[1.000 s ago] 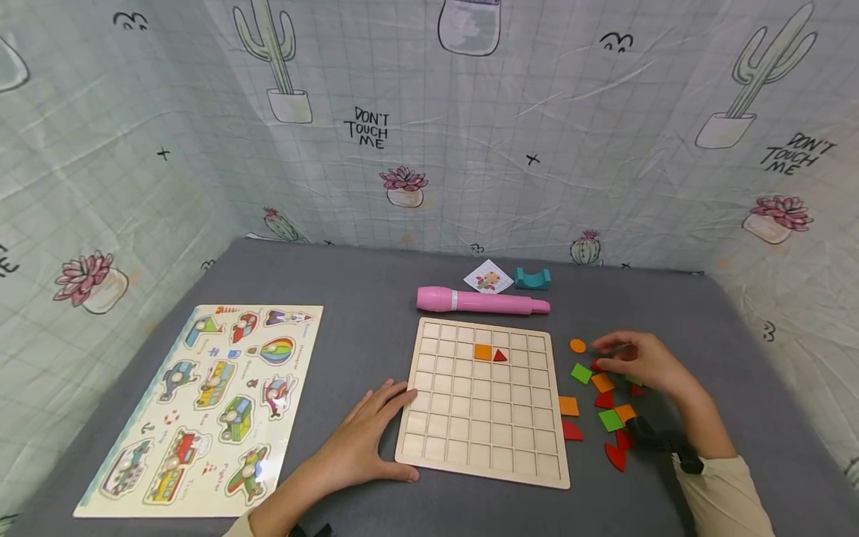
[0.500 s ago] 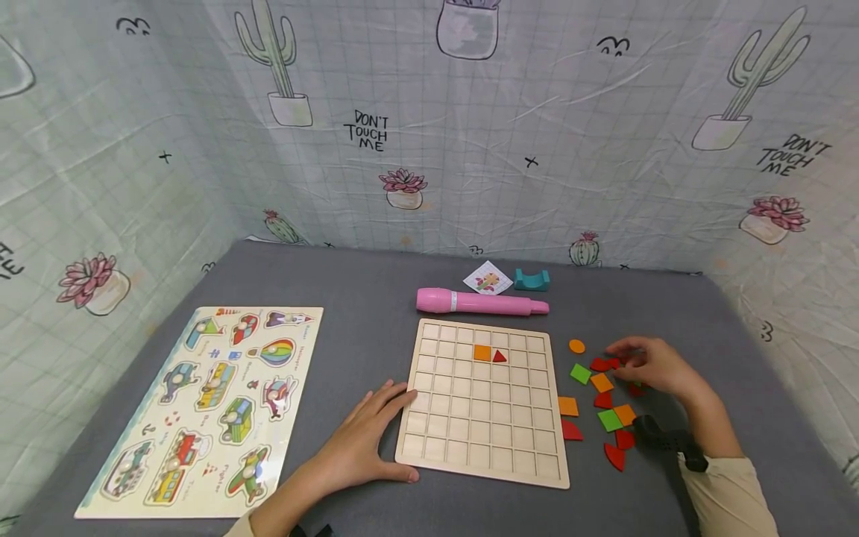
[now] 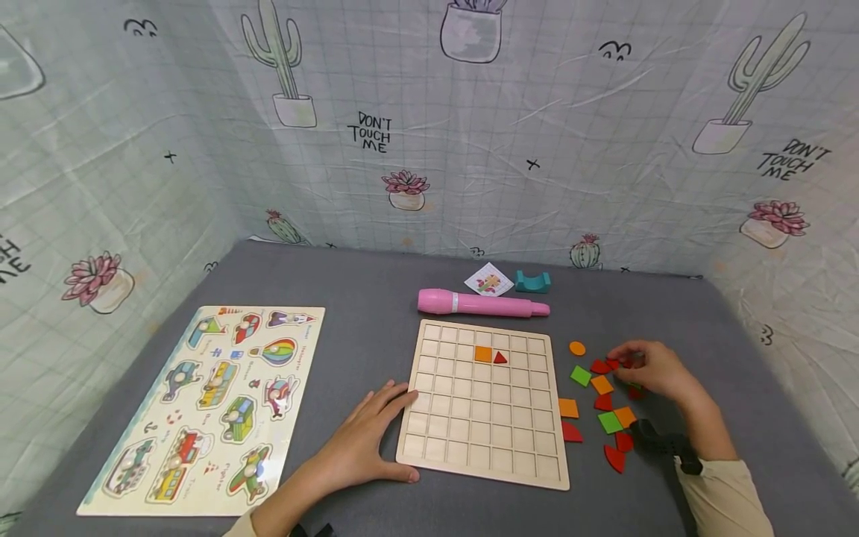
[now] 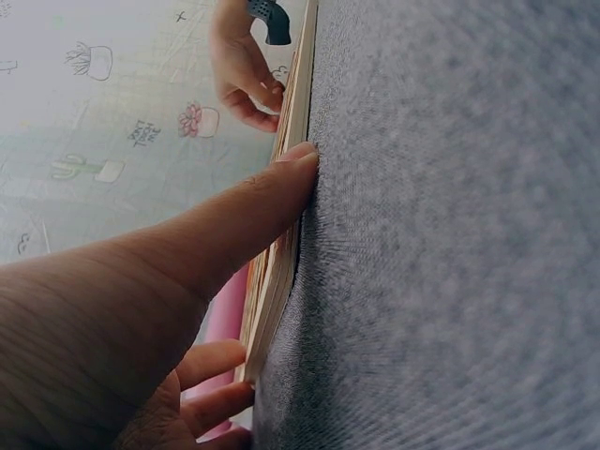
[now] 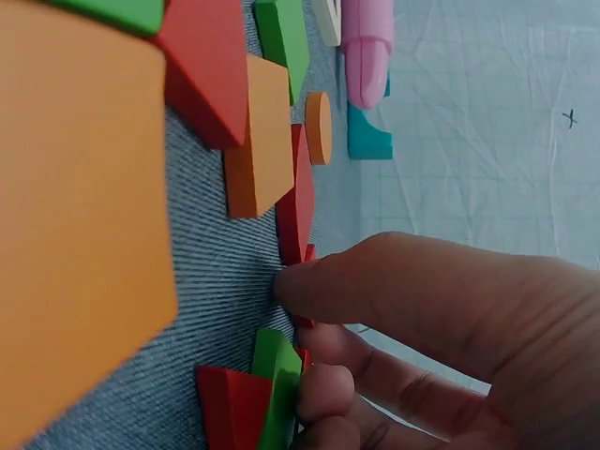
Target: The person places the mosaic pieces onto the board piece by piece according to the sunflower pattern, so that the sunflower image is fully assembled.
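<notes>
My left hand (image 3: 359, 444) lies at the left edge of a pale wooden grid board (image 3: 463, 410), its thumb and spread fingertips touching the side. An orange square tile (image 3: 483, 354) and a small red triangle tile (image 3: 500, 358) sit in neighbouring cells near the board's top. Right of the board, my right hand (image 3: 659, 371) is down among loose tiles. Its thumb and forefinger pinch a red tile (image 5: 310, 251), mostly hidden by the thumb in the right wrist view. Close by are another red tile (image 5: 298, 192), a green tile (image 5: 275, 384) and an orange tile (image 5: 262, 141).
Behind the board lie a pink pen-like stick (image 3: 490, 304), a small pattern card (image 3: 489, 280) and a teal holder (image 3: 533, 282). A vehicle peg puzzle (image 3: 262, 440) is at the left. An orange disc (image 3: 577, 348) lies beside the board's right edge. Patterned cloth (image 3: 470, 112) hangs behind.
My right hand has shifted slightly right among the tiles, uncovering a red tile that its fingers covered before. My left hand has stayed at the board's edge.
</notes>
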Action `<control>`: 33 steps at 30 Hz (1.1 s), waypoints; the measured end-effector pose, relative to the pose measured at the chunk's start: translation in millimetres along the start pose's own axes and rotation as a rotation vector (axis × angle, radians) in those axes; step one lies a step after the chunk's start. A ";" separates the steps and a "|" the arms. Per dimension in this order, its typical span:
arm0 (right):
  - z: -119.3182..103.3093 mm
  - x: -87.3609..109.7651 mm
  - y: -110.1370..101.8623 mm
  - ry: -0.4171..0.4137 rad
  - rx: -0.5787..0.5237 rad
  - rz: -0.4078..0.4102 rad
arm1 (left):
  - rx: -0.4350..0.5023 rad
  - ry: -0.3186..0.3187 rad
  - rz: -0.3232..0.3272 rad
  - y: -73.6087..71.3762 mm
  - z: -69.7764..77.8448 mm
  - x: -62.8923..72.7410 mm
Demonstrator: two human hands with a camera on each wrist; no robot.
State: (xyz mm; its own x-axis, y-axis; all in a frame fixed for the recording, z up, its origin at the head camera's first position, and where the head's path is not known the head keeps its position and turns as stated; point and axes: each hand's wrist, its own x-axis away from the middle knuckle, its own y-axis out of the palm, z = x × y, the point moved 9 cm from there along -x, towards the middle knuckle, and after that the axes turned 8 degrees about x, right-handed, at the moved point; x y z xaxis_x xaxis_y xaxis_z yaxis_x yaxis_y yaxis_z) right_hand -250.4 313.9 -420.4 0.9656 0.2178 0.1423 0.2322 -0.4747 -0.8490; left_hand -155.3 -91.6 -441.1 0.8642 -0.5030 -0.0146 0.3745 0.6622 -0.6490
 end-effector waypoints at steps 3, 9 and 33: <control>-2.2 0.2 0.0 -0.001 0.006 0.013 | -0.003 -0.001 -0.005 0.8 -0.2 0.1; -11.4 -0.4 -0.4 -0.009 -0.018 0.045 | -0.002 -0.009 -0.005 0.2 -0.9 1.1; -93.5 -32.5 14.6 -0.139 -0.050 -0.022 | -0.002 -0.005 -0.001 -0.2 0.3 -0.6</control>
State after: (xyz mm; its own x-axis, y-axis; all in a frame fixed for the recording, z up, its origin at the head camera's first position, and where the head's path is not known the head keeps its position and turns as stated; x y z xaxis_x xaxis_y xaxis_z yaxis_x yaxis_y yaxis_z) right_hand -267.4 220.2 -389.8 0.9354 0.3433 0.0853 0.2617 -0.5093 -0.8198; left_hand -155.8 -91.3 -440.7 0.8653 -0.5011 -0.0101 0.3748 0.6604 -0.6507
